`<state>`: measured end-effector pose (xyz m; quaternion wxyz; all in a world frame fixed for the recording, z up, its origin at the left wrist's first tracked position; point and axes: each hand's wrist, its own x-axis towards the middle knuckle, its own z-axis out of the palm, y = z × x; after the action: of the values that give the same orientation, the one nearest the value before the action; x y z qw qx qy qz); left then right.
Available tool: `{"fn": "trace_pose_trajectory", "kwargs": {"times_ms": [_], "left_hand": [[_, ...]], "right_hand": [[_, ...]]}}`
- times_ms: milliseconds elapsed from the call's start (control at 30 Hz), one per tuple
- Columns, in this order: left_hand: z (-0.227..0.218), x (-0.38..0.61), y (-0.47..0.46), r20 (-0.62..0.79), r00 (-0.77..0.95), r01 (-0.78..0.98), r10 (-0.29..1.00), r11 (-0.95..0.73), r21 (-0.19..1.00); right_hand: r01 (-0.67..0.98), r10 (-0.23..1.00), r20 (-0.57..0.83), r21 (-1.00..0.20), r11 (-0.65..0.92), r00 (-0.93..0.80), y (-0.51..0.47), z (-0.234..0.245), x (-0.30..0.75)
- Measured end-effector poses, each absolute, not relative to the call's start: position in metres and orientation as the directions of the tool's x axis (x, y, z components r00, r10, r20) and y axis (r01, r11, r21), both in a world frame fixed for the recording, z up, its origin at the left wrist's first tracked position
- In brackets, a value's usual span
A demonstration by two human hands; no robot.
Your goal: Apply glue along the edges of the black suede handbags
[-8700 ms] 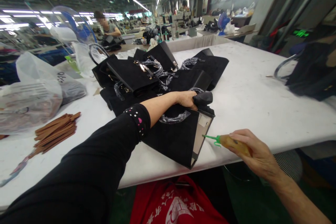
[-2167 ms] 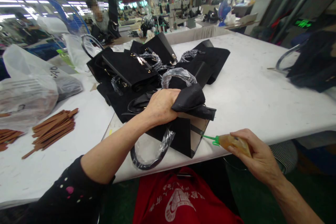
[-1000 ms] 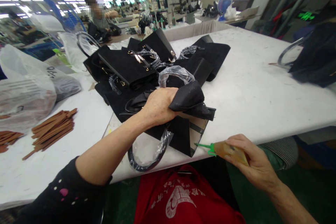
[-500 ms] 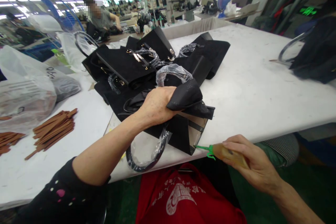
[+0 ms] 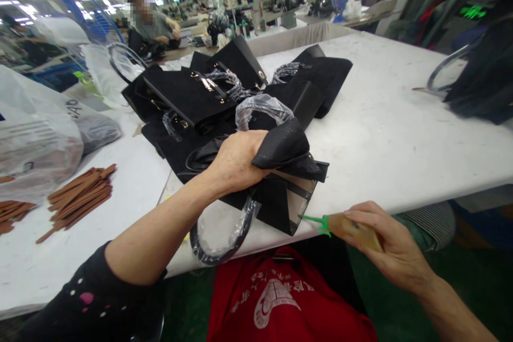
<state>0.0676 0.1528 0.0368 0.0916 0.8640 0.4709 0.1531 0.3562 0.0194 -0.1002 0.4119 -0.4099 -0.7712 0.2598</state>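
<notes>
A black handbag (image 5: pixel 267 202) lies at the table's near edge, its open side turned to the right and showing a pale inner panel. My left hand (image 5: pixel 240 160) grips folded black fabric of this bag from above; its fingertips are hidden under the fold. In my right hand (image 5: pixel 380 240) is a yellowish glue bottle (image 5: pixel 352 231) with a thin green nozzle (image 5: pixel 313 219). The nozzle's tip is at the edge of the pale panel, near the bag's lower corner; whether it touches cannot be made out. A plastic-wrapped handle (image 5: pixel 222 256) hangs toward me.
Several more black handbags (image 5: pixel 192 93) with wrapped handles are piled behind. Brown strips (image 5: pixel 84 197) and a clear plastic bag (image 5: pixel 36 133) lie on the left of the white table (image 5: pixel 393 133). Another dark bag (image 5: pixel 476 80) is at far right. A person (image 5: pixel 150 24) works beyond.
My right hand has shifted very slightly, with the nozzle tip a little higher along the panel's edge. My left hand keeps its hold; the view has moved a little.
</notes>
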Motion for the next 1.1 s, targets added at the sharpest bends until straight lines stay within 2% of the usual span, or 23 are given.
{"fn": "trace_pose_trajectory", "kwargs": {"times_ms": [67, 200, 367, 500, 667, 900, 1000, 1100], "left_hand": [[0.036, 0.066, 0.152, 0.177, 0.513, 0.781, 0.840, -0.542, 0.310], [0.036, 0.064, 0.150, 0.170, 0.520, 0.774, 0.837, -0.546, 0.321], [0.039, 0.066, 0.146, 0.169, 0.505, 0.776, 0.846, -0.531, 0.340], [0.040, 0.066, 0.146, 0.171, 0.513, 0.776, 0.841, -0.540, 0.326], [0.039, 0.065, 0.147, 0.172, 0.515, 0.771, 0.840, -0.541, 0.337], [0.038, 0.062, 0.145, 0.212, 0.530, 0.753, 0.821, -0.570, 0.329], [0.039, 0.060, 0.143, 0.226, 0.554, 0.738, 0.801, -0.599, 0.311], [0.039, 0.060, 0.142, 0.214, 0.540, 0.752, 0.814, -0.581, 0.310]], "right_hand": [[0.368, 0.840, 0.406, -0.765, 0.528, -0.359, 0.017, -0.099, 0.355], [0.402, 0.853, 0.408, -0.756, 0.516, -0.326, 0.013, -0.099, 0.354], [0.489, 0.839, 0.459, -0.682, 0.544, -0.292, 0.011, -0.098, 0.354], [0.420, 0.832, 0.419, -0.724, 0.548, -0.364, 0.012, -0.099, 0.355], [0.511, 0.861, 0.436, -0.694, 0.507, -0.262, 0.013, -0.104, 0.357], [0.344, 0.866, 0.403, -0.801, 0.490, -0.295, 0.007, -0.096, 0.347], [0.378, 0.862, 0.386, -0.783, 0.494, -0.327, 0.005, -0.097, 0.346], [0.440, 0.864, 0.413, -0.744, 0.503, -0.289, 0.005, -0.098, 0.347]]}}
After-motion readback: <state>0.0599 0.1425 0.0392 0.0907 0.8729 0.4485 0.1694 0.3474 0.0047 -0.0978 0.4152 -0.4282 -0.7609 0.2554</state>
